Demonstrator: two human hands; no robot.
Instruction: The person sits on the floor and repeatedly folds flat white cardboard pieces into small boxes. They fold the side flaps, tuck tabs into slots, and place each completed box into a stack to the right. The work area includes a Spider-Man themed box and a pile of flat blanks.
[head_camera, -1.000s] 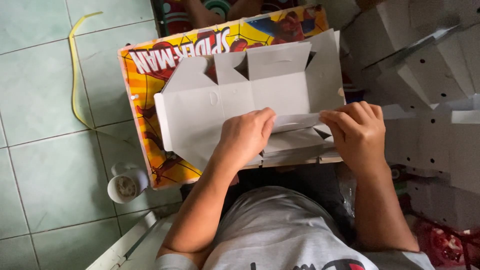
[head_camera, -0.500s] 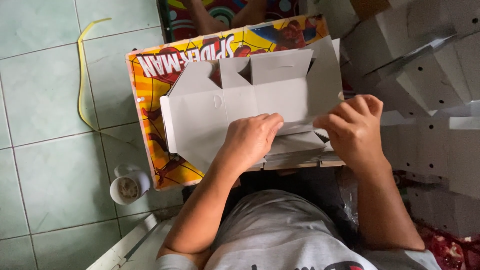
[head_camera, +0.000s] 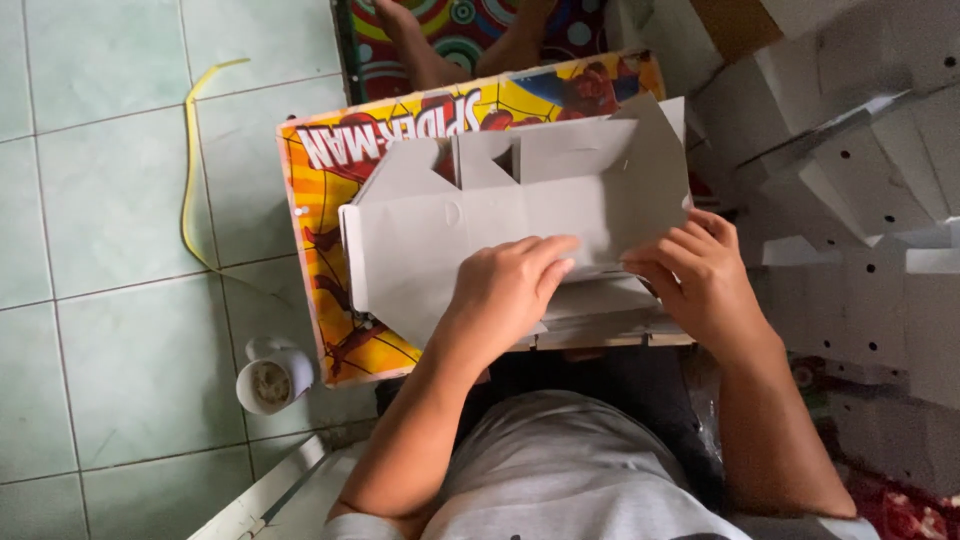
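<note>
Grey-white cardboard, a flat unfolded box blank (head_camera: 500, 215), lies across a small surface (head_camera: 330, 290) with a bright yellow, red and orange printed top. Only the head view to report.

Head view, looking straight down:
- Box blank has cut flaps and notches along its far edge; one flap at the far right stands up at a tilt. Near edge overlaps further sheets of the same card (head_camera: 600, 315) stacked under it.
- Left hand (head_camera: 505, 290) lies palm down on the blank's near middle, fingers (head_camera: 548, 252) stretched flat and pressing the card, not curled around anything.
- Right hand (head_camera: 695, 275) sits at the blank's near right edge, fingers (head_camera: 660, 262) bent and pinching the edge of the card where it meets the stack below. The two hands are just beside each other, fingertips nearly touching.
- Both forearms run up from the bottom of the frame; grey shirt (head_camera: 570, 470) visible between them.
- Floor of pale green tiles (head_camera: 110, 200) to the left. Roll of tape (head_camera: 270, 378) lies on the tiles just beside the surface's near left corner. Yellow strap (head_camera: 190, 170) trails over the tiles farther left.
- Heap of folded white cardboard boxes (head_camera: 850, 180) with small round holes fills the right side, close to the right hand.
- Another person's bare foot (head_camera: 410, 40) rests on a colourful patterned mat (head_camera: 470, 30) beyond the surface's far edge.
</note>
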